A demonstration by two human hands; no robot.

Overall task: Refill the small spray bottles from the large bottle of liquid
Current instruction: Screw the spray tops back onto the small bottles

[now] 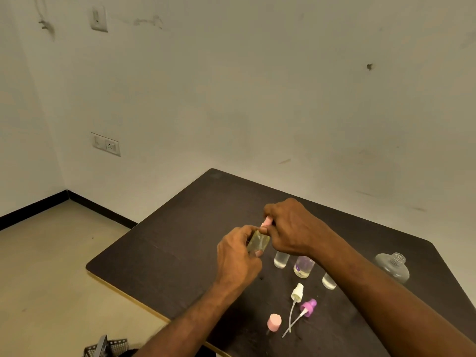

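Your left hand [235,256] is gripping a small yellowish spray bottle [258,242] above the surface [159,256]; your right hand [288,225] is pinching its pink spray top [343,223]. Right of that bottle, the large empty bottle [393,266] is lying well apart.

**Around the counter**

Dark counter [164,253] against a scuffed pale wall [257,99]. Socket [106,144] and a higher switch [98,18] sit on the wall. Beige floor [51,266], black skirting [31,210]. A mesh basket [113,347] lies below the counter's near edge.
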